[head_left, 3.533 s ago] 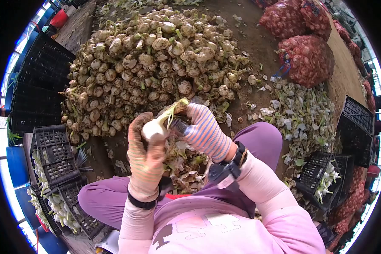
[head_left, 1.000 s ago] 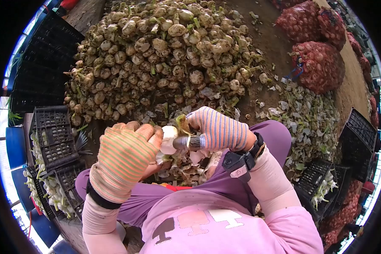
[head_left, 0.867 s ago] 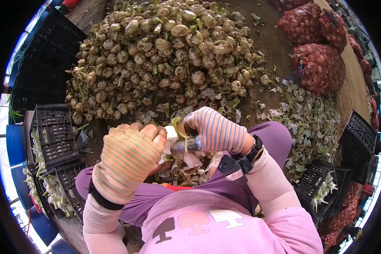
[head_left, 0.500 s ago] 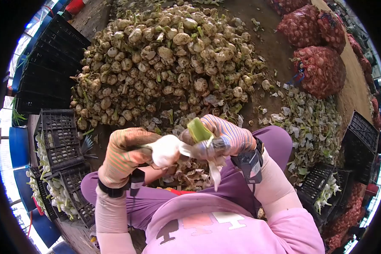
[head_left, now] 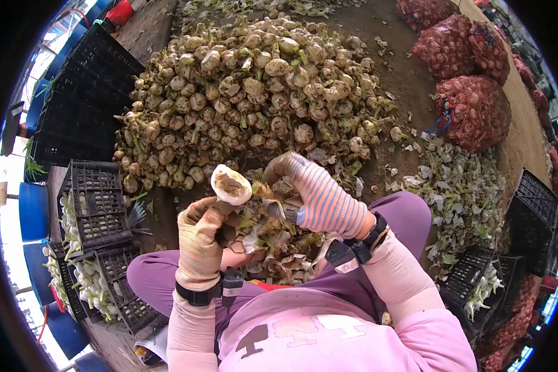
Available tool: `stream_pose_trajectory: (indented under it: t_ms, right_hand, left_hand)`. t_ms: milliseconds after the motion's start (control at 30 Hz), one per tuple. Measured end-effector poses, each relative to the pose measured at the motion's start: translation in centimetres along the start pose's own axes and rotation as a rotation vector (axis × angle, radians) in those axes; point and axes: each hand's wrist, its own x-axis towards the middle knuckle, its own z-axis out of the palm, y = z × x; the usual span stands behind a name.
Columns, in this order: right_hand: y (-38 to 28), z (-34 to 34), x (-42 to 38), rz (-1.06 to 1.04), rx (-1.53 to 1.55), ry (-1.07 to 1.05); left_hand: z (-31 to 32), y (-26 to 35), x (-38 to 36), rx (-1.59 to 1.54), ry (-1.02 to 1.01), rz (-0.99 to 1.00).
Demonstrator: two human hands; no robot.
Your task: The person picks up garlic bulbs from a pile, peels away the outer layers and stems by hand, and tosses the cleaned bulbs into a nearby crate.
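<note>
Striped left hand (head_left: 201, 245) points upward, its fingers pinching a white bulb (head_left: 231, 185).

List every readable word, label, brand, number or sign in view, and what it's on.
None reads for certain.
Label on right-wrist device: marked, too small to read.
Label on left-wrist device: too small to read.
Blocky print on pink shirt: shapes, no clear word.
</note>
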Motion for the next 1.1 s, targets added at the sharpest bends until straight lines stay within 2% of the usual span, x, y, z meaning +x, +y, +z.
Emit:
stream_pose_trajectory:
  t_ms: [33, 100, 133, 167, 233, 267, 367, 433, 567, 633, 667, 700, 767, 800, 900, 1000, 1033, 1067, 1100]
  right_hand:
    - [-0.4, -0.4, 0.1, 0.005, -0.003, -0.004]
    - [-0.7, -1.0, 0.3, -0.053, -0.099, -0.085]
    - [-0.6, -0.8, 0.4, -0.119, -0.165, -0.068]
    - [-1.4, -1.2, 0.5, -0.127, -0.248, -0.205]
    - [-0.9, -0.4, 0.1, -0.176, -0.376, -0.134]
    - [-0.7, -0.4, 0.0, -0.174, -0.376, -0.135]
    - [0.1, -0.4, -0.1, -0.144, -0.493, -0.235]
    - [0.5, -0.5, -0.3, -0.274, -0.477, -0.215]
    - [0.0, -1.1, -0.3, -0.238, -0.367, -0.22]
    - [0.2, -1.7, -0.1, -0.077, -0.128, -0.161]
    - [-0.1, -1.8, 0.1, -0.13, -0.161, -0.145]
    - [-0.1, -2.2, 0.1, 0.077, -0.07, -0.089]
    - [0.1, -0.1, 0.3, -0.068, 0.104, 0.241]
    - [-0.1, 0.3, 0.2, -0.074, 0.107, 0.235]
    - [-1.3, 0.6, -0.4, 0.01, 0.219, 0.143]
    - [-3.0, -0.4, -0.3, 0.015, -0.081, -0.151]
    - [-3.0, -0.3, -0.3, 0.016, -0.082, -0.151]
    - [-3.0, -0.1, -0.3, 0.016, -0.211, -0.217]
    - [-3.0, 0.1, -0.4, 0.017, -0.34, -0.283]
  left_hand:
    - [0.2, -0.2, -0.1, -0.005, 0.0, -0.004]
    - [1.0, -0.6, -0.4, 0.323, 0.07, 0.131]
    - [1.2, -0.8, -0.6, 0.351, 0.051, 0.182]
    - [1.5, -0.9, -0.8, 0.349, 0.049, 0.176]
    - [2.2, -0.7, -1.1, 0.387, 0.039, 0.247]
    - [2.5, 0.0, -1.5, 0.393, 0.027, 0.15]
    - [2.5, 0.2, -1.7, 0.418, 0.011, 0.118]
    - [2.1, 0.3, -1.7, 0.433, -0.048, 0.124]
    - [0.9, 0.3, -1.4, 0.41, -0.178, 0.106]
    - [0.7, 0.6, -1.5, 0.379, -0.204, 0.14]
    - [0.6, 0.8, -1.6, 0.348, -0.228, 0.176]
    - [0.5, 0.8, -1.7, 0.347, -0.228, 0.179]
    - [0.6, 1.3, -2.0, 0.284, -0.099, 0.101]
    - [1.0, 1.7, -2.4, 0.352, -0.037, 0.045]
    - [0.8, 1.1, -2.5, 0.344, 0.01, 0.079]
    - [1.2, 0.6, -2.7, 0.375, 0.03, 0.122]
    - [1.3, 0.3, -2.7, 0.418, 0.027, 0.164]
    - [1.7, -0.2, -2.8, 0.457, 0.041, 0.253]
    - [1.5, -0.4, -2.7, 0.455, 0.038, 0.25]
